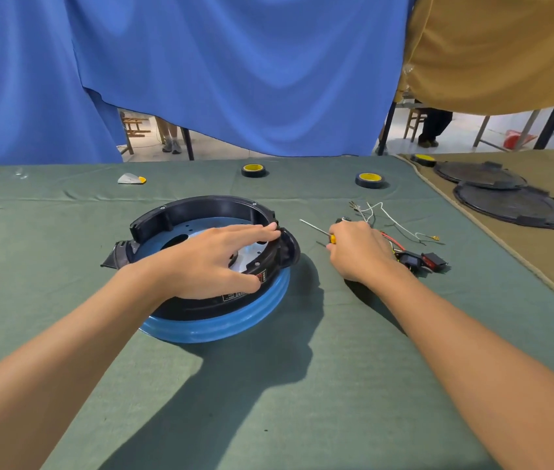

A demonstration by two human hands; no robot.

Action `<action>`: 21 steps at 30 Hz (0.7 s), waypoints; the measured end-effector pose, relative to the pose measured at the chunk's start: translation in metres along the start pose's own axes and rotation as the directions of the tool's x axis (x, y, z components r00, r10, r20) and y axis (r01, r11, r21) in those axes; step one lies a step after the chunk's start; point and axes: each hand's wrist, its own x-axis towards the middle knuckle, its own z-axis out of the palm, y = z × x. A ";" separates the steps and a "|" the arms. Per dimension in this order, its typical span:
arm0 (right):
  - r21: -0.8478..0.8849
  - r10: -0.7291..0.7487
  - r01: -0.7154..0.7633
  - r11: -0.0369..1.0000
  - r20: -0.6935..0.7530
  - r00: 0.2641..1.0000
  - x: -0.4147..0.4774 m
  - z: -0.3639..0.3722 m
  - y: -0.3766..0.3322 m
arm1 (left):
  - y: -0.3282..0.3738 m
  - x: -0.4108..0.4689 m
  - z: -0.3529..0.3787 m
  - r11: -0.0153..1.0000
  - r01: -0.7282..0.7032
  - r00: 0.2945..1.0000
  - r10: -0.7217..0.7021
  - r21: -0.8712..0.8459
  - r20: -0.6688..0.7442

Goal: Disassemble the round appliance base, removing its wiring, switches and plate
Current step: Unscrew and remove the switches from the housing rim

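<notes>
Head view: the left hand [214,257] is lying across the base [201,205], its fingers [262,228] stretching nearly straight and close together over the open middle. Their tips are touching the black rim on the right side, by a rounded lug, and the thumb is pressing on the near outer wall beside a small label. Under the palm, the plate [180,239] is showing inside the rim, pale metal with holes. The base is sitting on the tabletop [302,385], left of centre, with a blue ring [235,320] around its lower edge.

The right hand [358,249] is resting on the tabletop just right of the base, its fingers curling round a screwdriver [316,228]. A bit of yellow handle is peeking out, and the thin shaft is pointing away to the far left. The wiring [394,225] is lying loose just beyond and right of this hand, with the switches [433,261] at its near end. Two tape rolls [253,170] are standing farther back, and two dark round covers [511,206] are lying at the far right.
</notes>
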 end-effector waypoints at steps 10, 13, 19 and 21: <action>-0.020 0.030 -0.030 0.999 -0.009 1.000 -0.009 -0.003 0.029 | 0.019 0.001 0.010 0.998 -0.059 0.997 0.058 0.021 0.046; 0.179 0.095 -0.084 0.980 -0.054 0.994 -0.010 -0.012 0.019 | 0.024 0.002 0.012 0.997 -0.079 0.996 0.078 0.016 0.047; 0.857 0.137 -0.040 0.514 -0.036 0.990 -0.039 -0.034 -0.024 | 0.039 0.008 0.018 0.982 -0.167 0.986 0.169 0.092 -0.007; 0.889 0.110 -0.063 0.453 0.014 0.994 -0.045 -0.035 -0.029 | 0.043 0.005 0.016 0.962 -0.228 0.967 0.242 0.149 -0.080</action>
